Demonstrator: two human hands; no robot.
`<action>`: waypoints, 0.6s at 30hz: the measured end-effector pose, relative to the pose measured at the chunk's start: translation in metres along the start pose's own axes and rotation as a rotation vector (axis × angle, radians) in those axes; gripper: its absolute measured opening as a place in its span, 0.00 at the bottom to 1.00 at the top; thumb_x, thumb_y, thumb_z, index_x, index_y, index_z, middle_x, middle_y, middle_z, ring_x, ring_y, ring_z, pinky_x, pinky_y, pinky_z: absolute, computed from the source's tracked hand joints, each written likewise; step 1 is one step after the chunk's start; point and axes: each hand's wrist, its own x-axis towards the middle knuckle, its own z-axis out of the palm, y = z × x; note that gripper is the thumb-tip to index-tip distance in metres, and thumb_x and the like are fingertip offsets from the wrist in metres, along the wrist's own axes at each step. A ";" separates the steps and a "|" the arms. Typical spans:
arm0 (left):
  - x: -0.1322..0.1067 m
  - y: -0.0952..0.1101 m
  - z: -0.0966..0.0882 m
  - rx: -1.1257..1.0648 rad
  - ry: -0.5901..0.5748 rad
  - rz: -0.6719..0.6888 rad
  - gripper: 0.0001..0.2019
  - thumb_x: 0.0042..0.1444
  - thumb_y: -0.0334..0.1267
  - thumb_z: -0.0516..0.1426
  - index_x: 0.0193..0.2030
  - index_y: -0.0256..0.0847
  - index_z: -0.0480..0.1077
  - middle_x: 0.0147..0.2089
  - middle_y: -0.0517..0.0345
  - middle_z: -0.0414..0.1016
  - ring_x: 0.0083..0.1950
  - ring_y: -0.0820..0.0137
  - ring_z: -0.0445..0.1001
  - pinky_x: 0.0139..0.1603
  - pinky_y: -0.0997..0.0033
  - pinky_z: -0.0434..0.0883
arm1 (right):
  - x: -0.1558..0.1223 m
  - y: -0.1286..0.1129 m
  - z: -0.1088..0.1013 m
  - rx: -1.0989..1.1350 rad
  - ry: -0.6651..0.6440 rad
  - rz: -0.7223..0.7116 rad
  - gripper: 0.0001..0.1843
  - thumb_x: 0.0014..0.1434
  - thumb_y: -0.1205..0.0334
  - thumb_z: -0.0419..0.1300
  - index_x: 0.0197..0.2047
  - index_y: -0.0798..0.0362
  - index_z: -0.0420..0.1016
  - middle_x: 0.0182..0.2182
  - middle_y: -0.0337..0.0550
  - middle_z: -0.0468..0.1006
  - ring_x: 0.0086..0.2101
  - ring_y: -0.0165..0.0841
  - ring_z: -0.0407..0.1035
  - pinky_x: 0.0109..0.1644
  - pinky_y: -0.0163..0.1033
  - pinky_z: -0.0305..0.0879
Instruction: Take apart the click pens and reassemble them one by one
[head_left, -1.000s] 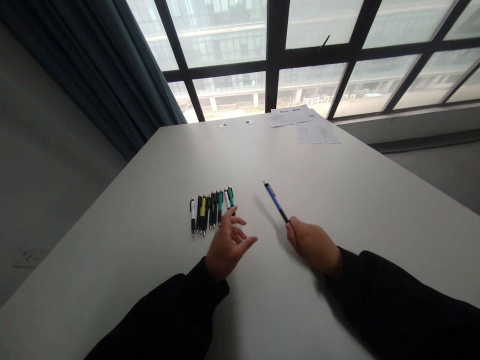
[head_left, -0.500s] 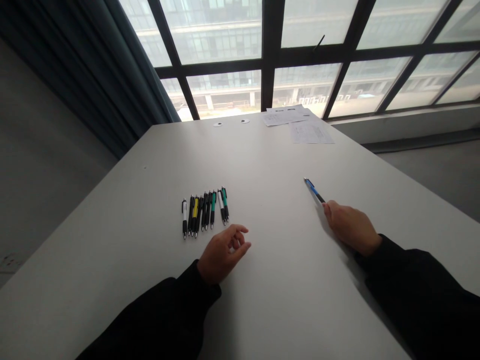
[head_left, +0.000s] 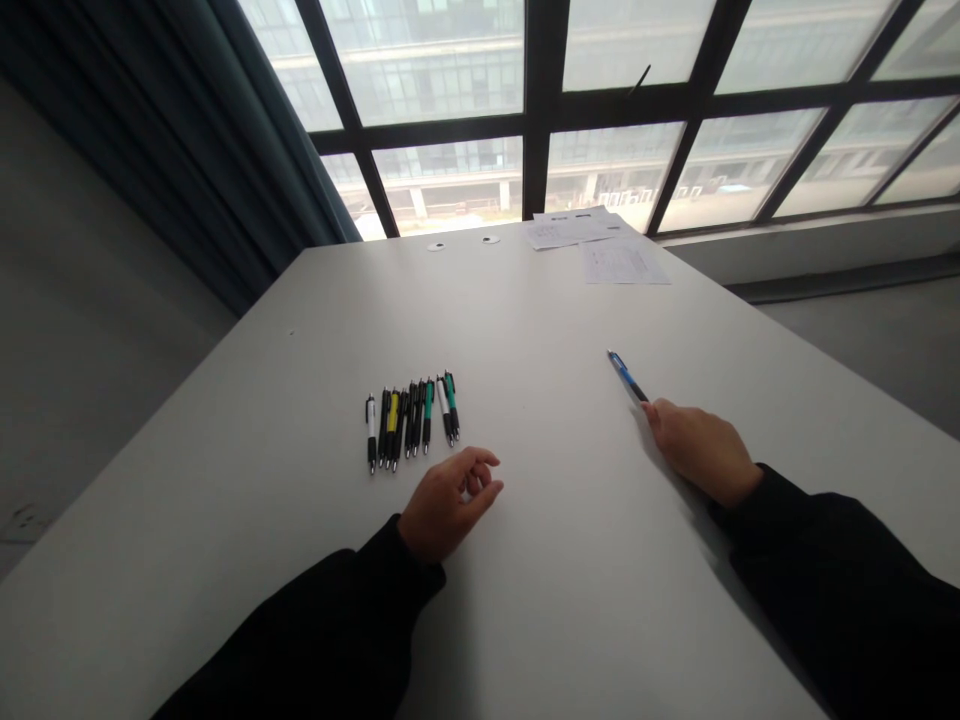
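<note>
The person's left hand rested low over the white table, its fingers loosely curled and holding nothing. Just ahead of that hand and a little to its left lay a row of retractable pens, side by side and nearly parallel, with white, black, yellow and green barrels. The fingertips came close to the nearest pens, but did not quite touch them.

The right hand was well off to the right of the left, its fingers closed around the dark lower end of a blue pen. The pen pointed forward and to the left, away from that hand.

Far ahead of both hands, near the table's end, lay loose sheets of paper. Black sleeves covered both forearms. Beyond the papers stood a dark-framed window.
</note>
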 end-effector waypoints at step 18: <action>0.000 -0.001 0.002 0.059 0.000 0.018 0.07 0.59 0.38 0.58 0.43 0.40 0.71 0.31 0.61 0.71 0.30 0.73 0.68 0.32 0.73 0.65 | 0.001 0.001 0.001 0.025 -0.015 0.012 0.27 0.71 0.47 0.37 0.41 0.54 0.72 0.30 0.51 0.80 0.29 0.41 0.76 0.27 0.37 0.52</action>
